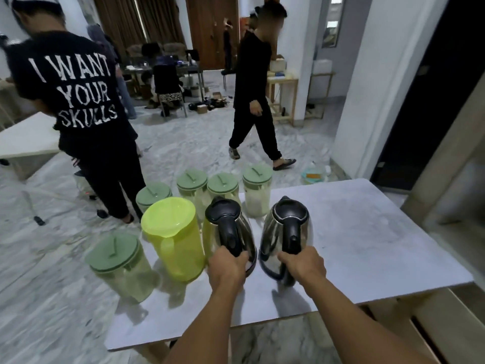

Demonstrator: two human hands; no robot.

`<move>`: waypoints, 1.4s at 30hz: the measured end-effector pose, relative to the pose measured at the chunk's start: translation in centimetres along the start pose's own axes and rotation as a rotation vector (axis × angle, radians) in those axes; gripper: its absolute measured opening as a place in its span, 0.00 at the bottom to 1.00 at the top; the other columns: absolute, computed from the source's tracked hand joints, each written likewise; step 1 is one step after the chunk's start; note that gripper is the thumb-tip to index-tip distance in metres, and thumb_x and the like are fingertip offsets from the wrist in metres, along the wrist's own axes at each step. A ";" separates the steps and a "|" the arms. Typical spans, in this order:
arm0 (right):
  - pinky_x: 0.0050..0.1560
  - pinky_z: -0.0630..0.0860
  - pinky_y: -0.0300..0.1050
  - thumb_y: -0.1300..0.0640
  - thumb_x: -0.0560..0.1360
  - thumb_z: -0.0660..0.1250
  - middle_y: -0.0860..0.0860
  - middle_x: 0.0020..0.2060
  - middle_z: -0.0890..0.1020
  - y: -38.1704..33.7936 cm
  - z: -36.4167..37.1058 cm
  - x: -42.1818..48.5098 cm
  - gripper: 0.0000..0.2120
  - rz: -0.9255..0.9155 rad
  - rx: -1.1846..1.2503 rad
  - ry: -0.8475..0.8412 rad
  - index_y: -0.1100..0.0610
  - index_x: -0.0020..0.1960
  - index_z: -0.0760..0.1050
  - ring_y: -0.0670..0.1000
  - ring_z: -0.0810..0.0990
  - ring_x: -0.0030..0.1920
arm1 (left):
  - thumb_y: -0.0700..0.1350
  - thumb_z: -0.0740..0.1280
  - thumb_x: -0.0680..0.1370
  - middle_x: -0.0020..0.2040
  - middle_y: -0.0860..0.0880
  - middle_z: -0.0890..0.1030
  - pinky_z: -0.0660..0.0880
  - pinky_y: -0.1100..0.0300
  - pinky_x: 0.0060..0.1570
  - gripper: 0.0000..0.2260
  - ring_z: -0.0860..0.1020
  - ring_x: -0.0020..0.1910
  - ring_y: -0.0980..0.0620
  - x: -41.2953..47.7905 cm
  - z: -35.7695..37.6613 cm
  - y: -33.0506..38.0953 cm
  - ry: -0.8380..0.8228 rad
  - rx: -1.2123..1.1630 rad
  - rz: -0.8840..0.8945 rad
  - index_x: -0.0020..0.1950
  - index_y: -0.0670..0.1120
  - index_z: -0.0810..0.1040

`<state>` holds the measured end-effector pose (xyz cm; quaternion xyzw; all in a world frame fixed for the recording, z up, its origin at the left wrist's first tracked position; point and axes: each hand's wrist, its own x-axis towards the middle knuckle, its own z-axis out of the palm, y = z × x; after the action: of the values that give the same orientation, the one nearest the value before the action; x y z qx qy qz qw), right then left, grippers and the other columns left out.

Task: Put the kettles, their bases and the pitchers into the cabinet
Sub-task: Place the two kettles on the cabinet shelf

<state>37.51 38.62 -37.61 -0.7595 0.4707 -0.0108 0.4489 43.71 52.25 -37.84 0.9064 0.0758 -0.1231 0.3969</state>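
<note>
Two steel kettles with black lids and handles stand side by side on the white table point(367, 245). My left hand point(227, 266) grips the handle of the left kettle point(231, 229). My right hand point(301, 264) grips the handle of the right kettle point(287, 232). Left of them stands a bright yellow-green pitcher point(173, 237). A clear pitcher with a green lid point(118, 264) sits at the table's left edge. Several more green-lidded pitchers point(256, 190) stand in a row behind. I see no kettle bases.
A person in a black printed T-shirt point(78, 82) stands close to the table's far left corner. Another person in black point(252, 90) walks across the marble floor beyond. A wooden cabinet edge point(446, 324) lies at the lower right, and a dark doorway point(425, 101) is to the right.
</note>
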 end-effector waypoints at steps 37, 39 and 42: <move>0.47 0.80 0.52 0.50 0.68 0.69 0.54 0.37 0.82 16.0 -41.5 -33.6 0.08 0.138 0.524 1.534 0.54 0.36 0.76 0.58 0.81 0.42 | 0.52 0.67 0.72 0.39 0.44 0.81 0.74 0.58 0.42 0.12 0.78 0.41 0.44 -45.1 4.4 24.2 -0.686 -0.438 0.985 0.42 0.44 0.83; 0.46 0.80 0.51 0.50 0.68 0.69 0.54 0.36 0.82 17.3 -43.3 -35.6 0.08 0.147 0.525 1.602 0.54 0.36 0.76 0.57 0.81 0.41 | 0.52 0.67 0.71 0.38 0.44 0.82 0.73 0.57 0.39 0.12 0.79 0.40 0.44 -48.1 4.9 24.8 -0.756 -0.470 1.007 0.41 0.44 0.83; 0.42 0.78 0.48 0.50 0.65 0.67 0.54 0.34 0.82 19.9 -46.6 -38.0 0.09 0.130 0.528 1.708 0.56 0.38 0.79 0.58 0.82 0.39 | 0.52 0.67 0.71 0.37 0.45 0.82 0.70 0.59 0.35 0.12 0.79 0.38 0.45 -53.1 6.3 26.4 -0.840 -0.526 1.046 0.40 0.44 0.83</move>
<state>-18.14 31.78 -8.11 -0.3363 0.6686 -0.6548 0.1055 -1.97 27.69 -8.45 0.5743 -0.5001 -0.2329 0.6048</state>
